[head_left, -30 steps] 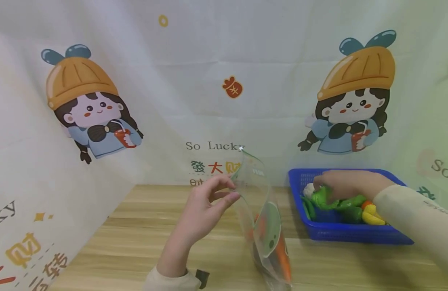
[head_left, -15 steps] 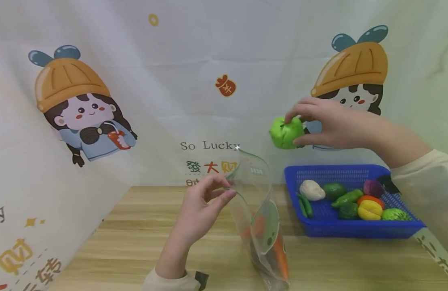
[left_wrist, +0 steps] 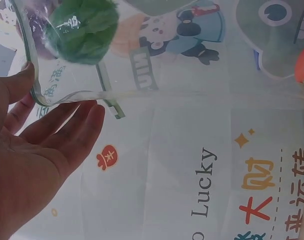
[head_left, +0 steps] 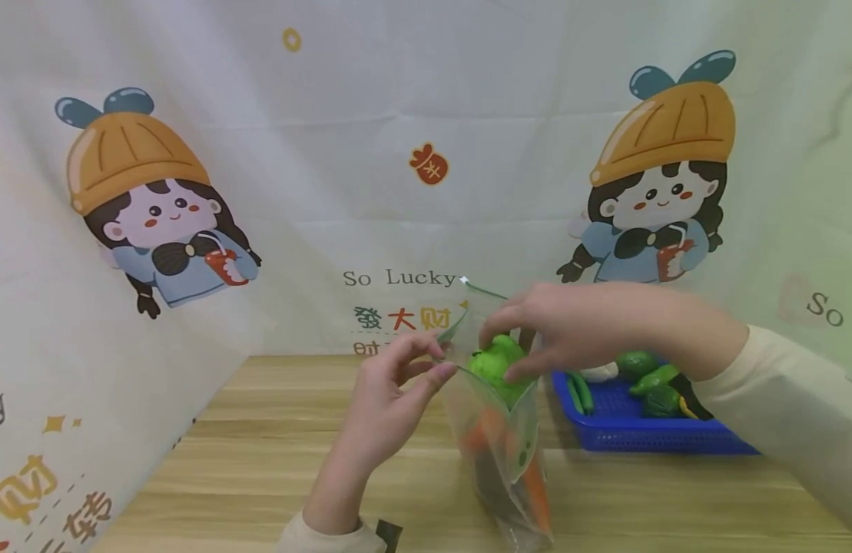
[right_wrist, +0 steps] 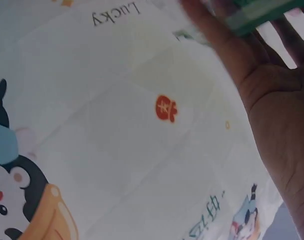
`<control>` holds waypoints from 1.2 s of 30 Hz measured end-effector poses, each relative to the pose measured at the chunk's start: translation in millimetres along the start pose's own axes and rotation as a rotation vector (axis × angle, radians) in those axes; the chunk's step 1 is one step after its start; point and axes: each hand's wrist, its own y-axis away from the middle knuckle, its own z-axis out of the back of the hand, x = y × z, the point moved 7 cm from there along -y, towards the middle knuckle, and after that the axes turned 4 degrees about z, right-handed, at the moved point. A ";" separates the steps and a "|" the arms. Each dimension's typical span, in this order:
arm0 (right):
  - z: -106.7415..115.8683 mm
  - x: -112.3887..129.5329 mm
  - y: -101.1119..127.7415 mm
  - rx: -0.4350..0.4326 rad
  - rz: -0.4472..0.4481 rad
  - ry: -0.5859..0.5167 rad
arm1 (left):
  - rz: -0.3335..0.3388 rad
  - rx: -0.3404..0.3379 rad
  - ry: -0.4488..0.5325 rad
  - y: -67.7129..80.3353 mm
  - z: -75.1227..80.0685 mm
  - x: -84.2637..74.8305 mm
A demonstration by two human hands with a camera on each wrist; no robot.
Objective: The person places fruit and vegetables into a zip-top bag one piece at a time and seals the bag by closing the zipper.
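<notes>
A clear zip bag (head_left: 460,407) with a green-edged mouth stands on the table, an orange carrot-like thing (head_left: 536,495) and a dark purple thing showing through it. My left hand (head_left: 387,407) pinches the bag's left rim between thumb and fingers; in the left wrist view the thumb lies on that rim (left_wrist: 34,85). At the mouth of the bag, my right hand (head_left: 585,326) holds a bright green, lobed toy vegetable (head_left: 491,365) by its fingertips. Through the plastic the green vegetable (left_wrist: 82,32) appears in the left wrist view. The right wrist view cuts off the fingertips.
Behind the right forearm stands a blue basket (head_left: 647,438) with several toy vegetables, partly hidden: green chilies (head_left: 581,392), a green pepper (head_left: 654,380) and others. A printed cloth (head_left: 315,192) hangs behind the wooden table (head_left: 260,461).
My right hand took the green vegetable out of the basket, lifted it high, then brought it left and down to the bag's mouth. The left hand kept its pinch on the rim.
</notes>
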 end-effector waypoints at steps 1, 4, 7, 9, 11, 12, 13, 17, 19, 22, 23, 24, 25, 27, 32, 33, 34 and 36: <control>-4.1 -1.8 -1.2 0.029 -0.001 -0.011 | 0.000 -0.001 -0.002 0.1 -0.1 -0.2; -11.5 -6.7 -3.7 0.069 0.005 -0.014 | 0.009 -0.007 -0.008 0.4 0.0 -0.5; -13.5 -11.8 -3.5 0.073 -0.034 0.045 | 0.024 -0.010 -0.008 0.6 0.0 0.4; -12.9 -14.0 -2.6 0.062 -0.058 0.083 | 0.033 -0.019 -0.020 0.2 0.6 1.4; -11.8 -15.7 -1.5 0.054 -0.084 0.110 | 0.028 -0.031 -0.039 -0.6 2.1 3.1; -11.4 -16.4 -1.1 0.053 -0.091 0.111 | 0.021 -0.038 -0.050 -1.2 3.2 3.3; -11.0 -16.9 -0.8 0.050 -0.094 0.109 | 0.016 -0.047 -0.060 -1.8 4.5 4.0; -8.7 -18.7 0.3 0.024 -0.088 0.105 | 0.009 -0.071 -0.069 -3.9 10.6 6.7; -7.1 -20.4 0.9 0.005 -0.088 0.104 | 0.025 -0.083 -0.057 -4.5 13.4 8.1; -4.8 -23.7 1.9 -0.022 -0.092 0.097 | 0.050 -0.100 -0.025 -4.9 16.6 9.5; -4.1 -24.7 2.2 -0.030 -0.091 0.094 | 0.057 -0.105 -0.012 -4.9 17.3 9.7; -3.5 -25.7 2.5 -0.038 -0.088 0.089 | 0.064 -0.110 -0.002 -5.0 17.9 10.1; -2.9 -26.3 2.8 -0.046 -0.085 0.085 | 0.069 -0.113 0.009 -5.3 18.4 10.4; -1.7 -27.0 3.4 -0.058 -0.075 0.072 | 0.075 -0.111 0.021 -5.8 18.7 10.5; 0.6 -25.1 4.8 -0.096 -0.013 0.043 | 0.113 -0.087 0.031 -5.4 17.8 11.9; 1.4 -24.3 5.3 -0.112 0.003 0.045 | 0.121 -0.081 0.032 -5.0 17.5 12.2; 2.6 -23.7 5.8 -0.132 0.022 0.051 | 0.124 -0.076 0.031 -4.7 17.0 12.4; 6.3 -22.9 7.3 -0.193 0.055 0.068 | 0.120 -0.069 0.024 -4.3 16.3 11.9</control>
